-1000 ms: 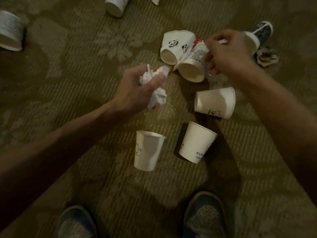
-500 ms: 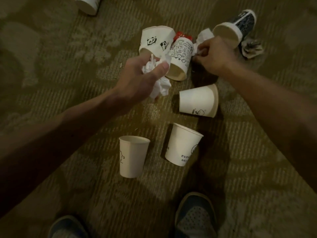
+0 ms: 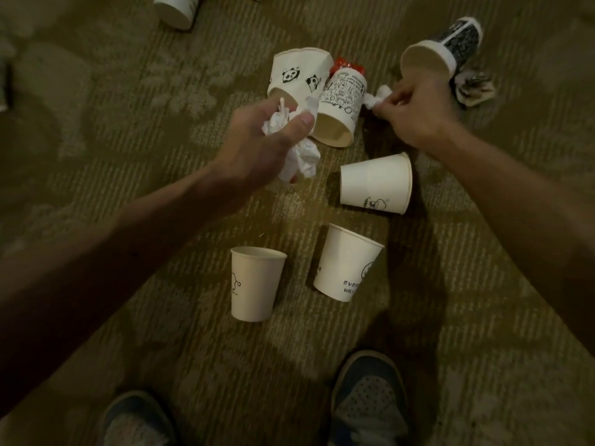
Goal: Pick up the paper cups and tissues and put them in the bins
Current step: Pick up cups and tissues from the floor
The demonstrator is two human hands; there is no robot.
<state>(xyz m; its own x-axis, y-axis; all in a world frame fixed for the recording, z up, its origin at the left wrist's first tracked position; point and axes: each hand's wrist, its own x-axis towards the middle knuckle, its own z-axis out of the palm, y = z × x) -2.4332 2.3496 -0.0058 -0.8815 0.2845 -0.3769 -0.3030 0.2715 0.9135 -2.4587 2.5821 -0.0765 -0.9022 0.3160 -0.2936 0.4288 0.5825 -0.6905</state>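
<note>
My left hand (image 3: 267, 140) grips a bunch of crumpled white tissues (image 3: 301, 159) above the carpet. My right hand (image 3: 415, 114) pinches another small white tissue (image 3: 380, 96) beside a doodle-printed cup (image 3: 339, 106) lying on its side. A panda cup (image 3: 299, 75) lies to the left of that cup. A dark patterned cup (image 3: 447, 46) lies just beyond my right hand. A plain white cup (image 3: 375, 183) lies on its side in the middle. Nearer me, two white cups (image 3: 254, 283) (image 3: 346, 263) are on the carpet. No bin is in view.
A crumpled dark-and-white tissue (image 3: 473, 90) lies at the right of the dark cup. Another white cup (image 3: 177, 8) lies at the top edge. My two shoes (image 3: 367, 400) (image 3: 135, 420) stand at the bottom on the patterned carpet (image 3: 128, 91).
My right hand came down beside the doodle-printed cup and took hold of the small white tissue. My left hand moved slightly up toward the panda cup, still holding its tissues.
</note>
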